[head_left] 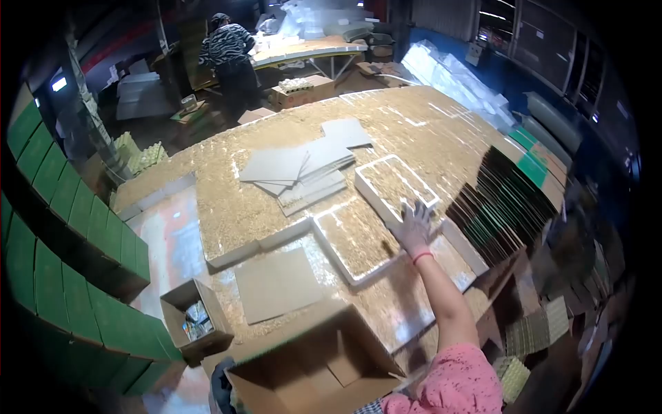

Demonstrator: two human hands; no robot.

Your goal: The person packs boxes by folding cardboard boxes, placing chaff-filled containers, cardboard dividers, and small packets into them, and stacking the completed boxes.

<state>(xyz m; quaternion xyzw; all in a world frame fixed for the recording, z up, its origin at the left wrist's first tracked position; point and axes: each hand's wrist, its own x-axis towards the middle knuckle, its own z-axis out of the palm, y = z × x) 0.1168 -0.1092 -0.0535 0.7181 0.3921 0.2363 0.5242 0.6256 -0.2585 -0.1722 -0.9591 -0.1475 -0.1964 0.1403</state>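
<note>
My right hand [415, 231], in a pale glove with a red band at the wrist, lies with fingers spread on the near end of a white-edged block [393, 181] with a tan, crumbly top. A similar block [355, 241] sits just left of it. My left hand [222, 386], in a dark glove, is at the left side of an open, empty cardboard box [303, 372]; its fingers are mostly hidden. A flat cardboard sheet [277, 284] lies beyond the box.
Grey cardboard sheets [303, 165] lie on the wide tan surface [234, 214]. A small box [196, 314] holds packets. Green boxes [62, 276] line the left. Folded cartons [507, 200] stand at the right. A person [231, 58] stands at a far table [310, 52].
</note>
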